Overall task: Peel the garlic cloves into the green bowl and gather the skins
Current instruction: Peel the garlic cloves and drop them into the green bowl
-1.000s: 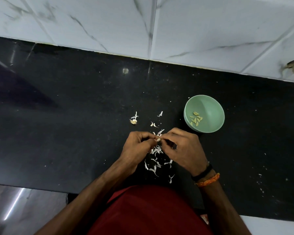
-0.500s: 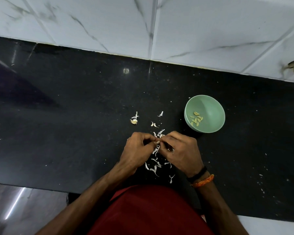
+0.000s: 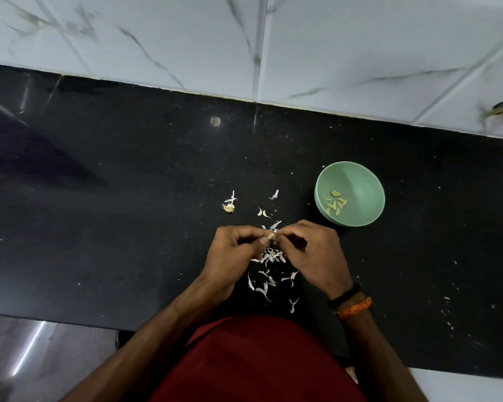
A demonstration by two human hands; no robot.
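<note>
Now 2 hands [image 3: 273,250] pinch 1 clove [image 3: 270,236]; approx 8 peeled in green bowl [image 3: 360,181].

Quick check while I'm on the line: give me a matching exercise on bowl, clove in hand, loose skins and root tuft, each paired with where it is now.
Things:
1. bowl
2. clove
3. skins
4. root tuft

Places:
A. pinched between the left hand and right hand
B. on the counter, left of and beyond the hands
C. right of the hands, peeled cloves inside
D. scattered on the counter beneath and near the hands

Pairs: 1-C, 2-A, 3-D, 4-B
</note>
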